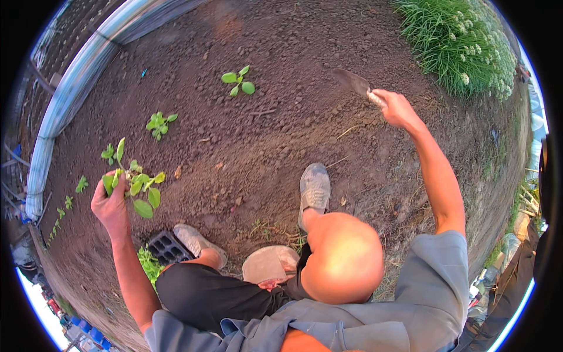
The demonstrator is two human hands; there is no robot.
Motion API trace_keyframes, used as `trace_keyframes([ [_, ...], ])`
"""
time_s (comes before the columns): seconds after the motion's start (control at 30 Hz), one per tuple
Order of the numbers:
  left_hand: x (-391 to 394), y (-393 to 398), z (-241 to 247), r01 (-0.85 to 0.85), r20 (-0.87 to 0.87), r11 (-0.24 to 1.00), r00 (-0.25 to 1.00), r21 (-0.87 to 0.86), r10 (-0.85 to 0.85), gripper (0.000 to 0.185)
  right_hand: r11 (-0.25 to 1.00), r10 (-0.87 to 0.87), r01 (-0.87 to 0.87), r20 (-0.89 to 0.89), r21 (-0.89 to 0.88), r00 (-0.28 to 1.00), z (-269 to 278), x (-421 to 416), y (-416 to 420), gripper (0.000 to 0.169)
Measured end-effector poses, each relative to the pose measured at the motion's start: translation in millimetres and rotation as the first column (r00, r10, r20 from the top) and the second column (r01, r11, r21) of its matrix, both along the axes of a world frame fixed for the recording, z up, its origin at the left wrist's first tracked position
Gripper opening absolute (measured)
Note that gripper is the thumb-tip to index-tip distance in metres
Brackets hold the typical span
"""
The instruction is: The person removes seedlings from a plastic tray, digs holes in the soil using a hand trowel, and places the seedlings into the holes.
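My left hand grips several leafy green seedlings at the left, raised above the soil. Out to the right, my right hand is closed around the pale handle of a garden trowel. The trowel's dull metal blade points up and left over the dark, crumbly soil. Between the hands, one seedling stands in the ground, and a second seedling grows closer to my left hand. Smaller seedlings stand in a line toward the far left.
A black cell tray lies by my left shoe, with more green seedlings beside it. Rolled plastic sheeting edges the bed at left. A clump of white-flowered grassy plants grows upper right. A rounded seat is beneath me.
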State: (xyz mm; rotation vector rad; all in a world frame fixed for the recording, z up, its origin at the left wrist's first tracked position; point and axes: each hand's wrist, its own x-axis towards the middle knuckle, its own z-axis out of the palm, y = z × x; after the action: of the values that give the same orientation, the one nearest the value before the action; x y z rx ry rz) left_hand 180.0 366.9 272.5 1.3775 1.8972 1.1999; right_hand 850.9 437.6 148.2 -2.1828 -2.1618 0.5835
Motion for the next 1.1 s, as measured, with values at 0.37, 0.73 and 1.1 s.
trace_keyframes([
  [0.37,192.4,200.1,-46.9,0.421,-0.005,0.907,0.907,-0.018,-0.421,0.015,0.929,0.33,-0.368,0.551,-0.044,0.766,20.2,1.9,163.8,0.02],
  [0.73,300.3,278.7,-136.7,0.505,0.191,0.862,0.843,0.035,-0.502,0.017,0.961,0.278,-0.25,0.418,-0.121,0.865,-41.0,-19.5,205.5,0.017],
  [1.1,295.3,281.5,-153.0,0.461,0.297,0.886,0.841,0.041,-0.451,0.015,0.942,-0.072,0.1,0.1,-0.319,0.992,-20.4,7.2,199.3,0.034],
])
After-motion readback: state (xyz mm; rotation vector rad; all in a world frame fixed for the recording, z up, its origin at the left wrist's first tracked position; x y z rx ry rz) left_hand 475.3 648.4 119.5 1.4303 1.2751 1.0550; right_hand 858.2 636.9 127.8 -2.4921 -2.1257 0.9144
